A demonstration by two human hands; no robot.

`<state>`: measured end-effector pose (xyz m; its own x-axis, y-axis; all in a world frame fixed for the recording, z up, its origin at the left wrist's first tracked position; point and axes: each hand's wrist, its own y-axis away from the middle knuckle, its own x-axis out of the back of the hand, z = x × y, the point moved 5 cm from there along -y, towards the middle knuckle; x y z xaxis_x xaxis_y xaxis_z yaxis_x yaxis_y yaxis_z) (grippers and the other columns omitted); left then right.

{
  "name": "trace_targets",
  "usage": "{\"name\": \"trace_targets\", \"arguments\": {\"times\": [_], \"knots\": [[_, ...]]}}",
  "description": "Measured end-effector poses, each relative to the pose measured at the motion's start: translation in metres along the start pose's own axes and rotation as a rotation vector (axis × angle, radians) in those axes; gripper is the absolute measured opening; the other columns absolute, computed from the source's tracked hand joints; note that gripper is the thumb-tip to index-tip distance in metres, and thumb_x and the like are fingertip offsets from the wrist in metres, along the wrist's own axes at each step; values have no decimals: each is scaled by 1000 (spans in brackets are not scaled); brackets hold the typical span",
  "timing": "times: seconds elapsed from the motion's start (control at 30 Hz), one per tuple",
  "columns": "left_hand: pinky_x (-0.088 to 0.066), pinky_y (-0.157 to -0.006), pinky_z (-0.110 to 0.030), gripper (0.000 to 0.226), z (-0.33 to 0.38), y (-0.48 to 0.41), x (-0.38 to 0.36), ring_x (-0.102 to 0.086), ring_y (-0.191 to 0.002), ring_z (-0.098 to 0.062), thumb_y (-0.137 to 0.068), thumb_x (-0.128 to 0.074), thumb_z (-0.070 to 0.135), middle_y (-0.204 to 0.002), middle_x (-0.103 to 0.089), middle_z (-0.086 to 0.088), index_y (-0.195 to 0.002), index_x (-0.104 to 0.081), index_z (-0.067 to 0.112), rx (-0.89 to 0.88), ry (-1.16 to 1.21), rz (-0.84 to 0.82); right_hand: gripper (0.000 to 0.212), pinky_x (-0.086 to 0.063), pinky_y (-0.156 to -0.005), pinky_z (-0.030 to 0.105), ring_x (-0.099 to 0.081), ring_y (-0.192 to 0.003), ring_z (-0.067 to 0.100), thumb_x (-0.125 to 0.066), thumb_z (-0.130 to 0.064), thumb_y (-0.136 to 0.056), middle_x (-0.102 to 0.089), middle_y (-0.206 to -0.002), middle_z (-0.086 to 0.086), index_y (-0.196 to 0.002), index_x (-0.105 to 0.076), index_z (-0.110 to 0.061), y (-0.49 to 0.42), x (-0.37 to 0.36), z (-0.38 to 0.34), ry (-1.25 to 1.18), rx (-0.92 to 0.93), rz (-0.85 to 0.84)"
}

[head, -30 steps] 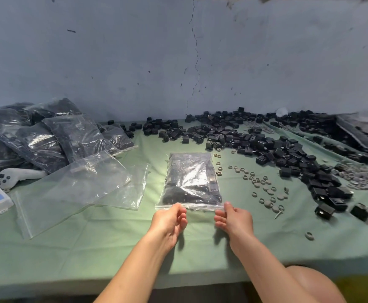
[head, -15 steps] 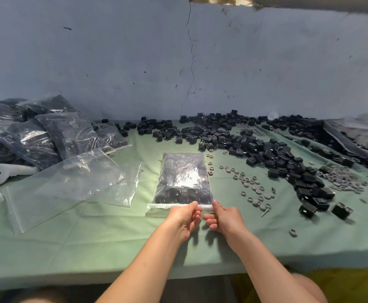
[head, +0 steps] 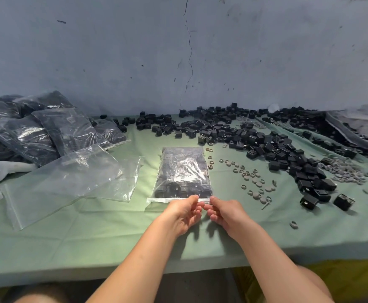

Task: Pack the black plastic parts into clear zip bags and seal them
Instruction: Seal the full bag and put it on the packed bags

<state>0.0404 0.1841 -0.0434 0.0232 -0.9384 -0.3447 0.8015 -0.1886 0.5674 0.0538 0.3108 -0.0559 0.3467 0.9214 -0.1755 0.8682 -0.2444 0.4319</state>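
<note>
i have the filled bag [head: 183,171] lying flat on the green cloth [head: 113,241] with its mouth toward me, and both hands are at the zip strip [head: 159,200] along its near edge. my left hand [head: 184,212] pinches the strip with the thumb on top and the fingers curled under, and my right hand [head: 226,213] pinches it the same way at the bag's right corner, thumbs almost touching. the worry, as i judge it, is the stretch of strip to the left of my left hand: nothing presses it, and i cannot tell whether the tracks there are mated. if i let go now, that side could gape and the parts could spill when the bag is lifted. the black pieces inside crowd right up against the strip, so one edge wedged between the tracks would stop the seal or pop it open behind my thumbs. air trapped in so full a bag could do the same. if i pinch unevenly the two lips may slide out of line. just right of the bag lie grey rings [head: 250,176] and a screw [head: 265,204]; a careless sweep of my right wrist could scatter them, and the screw's point could nick the plastic. the empty bags [head: 69,178] left of the bag are safely out of reach.
</note>
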Motion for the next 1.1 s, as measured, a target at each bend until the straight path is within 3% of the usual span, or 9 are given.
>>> {"name": "trace_targets", "arguments": {"times": [0.13,0.23,0.4,0.63,0.8,0.93,1.1], "knots": [[-43,-35,-14,25,0,0,0,-48,-53,-8,-99,-57,13,-69,-57,-6,-77,-58,2,14,-13,-20,19,-48,-41,17,-56,-41,9,-56,-8,-101,-68,-78,16,-90,-63,7,1,0,0,-29,-6,-7],[-43,-35,-14,24,0,1,0,-47,-57,-9,-99,-57,12,-70,-58,-6,-78,-58,2,18,-16,-24,19,-48,-40,17,-57,-39,9,-56,-8,-101,-67,-74,16,-100,-63,9,2,0,0,-37,1,0],[-43,-35,-14,23,0,1,-1,-50,-40,-5,-100,-56,11,-67,-58,-5,-79,-59,1,17,-32,-18,26,-47,-40,17,-55,-37,7,-56,-10,-102,-65,-73,15,-110,-62,14,2,-1,1,-40,13,8],[-42,-35,-12,26,2,2,-4,-48,-33,-1,-101,-53,8,-68,-55,-4,-75,-57,3,2,-59,0,31,-45,-37,16,-53,-35,5,-55,-11,-103,-61,-70,14,-112,-61,18,1,-4,1,-19,54,43],[-40,-35,-10,29,1,2,-6,-47,-32,0,-101,-51,8,-67,-54,-2,-73,-55,5,-28,-77,6,13,-45,-37,18,-49,-38,11,-55,-10,-102,-56,-67,13,-96,-56,2,3,-5,-1,0,92,69],[-40,-35,-10,27,1,2,-6,-47,-32,1,-102,-51,10,-67,-55,-2,-75,-56,5,-35,-67,-2,20,-46,-38,20,-52,-43,15,-56,-7,-100,-59,-66,12,-81,-54,-2,2,-4,-1,42,109,108],[-41,-37,-12,27,1,7,-7,-49,-35,-2,-100,-53,9,-45,-59,2,-74,-58,4,-69,-93,-10,25,-45,-38,20,-52,-37,10,-56,-3,-97,-64,-63,9,-72,-59,-1,0,-3,-1,103,83,100]]}}
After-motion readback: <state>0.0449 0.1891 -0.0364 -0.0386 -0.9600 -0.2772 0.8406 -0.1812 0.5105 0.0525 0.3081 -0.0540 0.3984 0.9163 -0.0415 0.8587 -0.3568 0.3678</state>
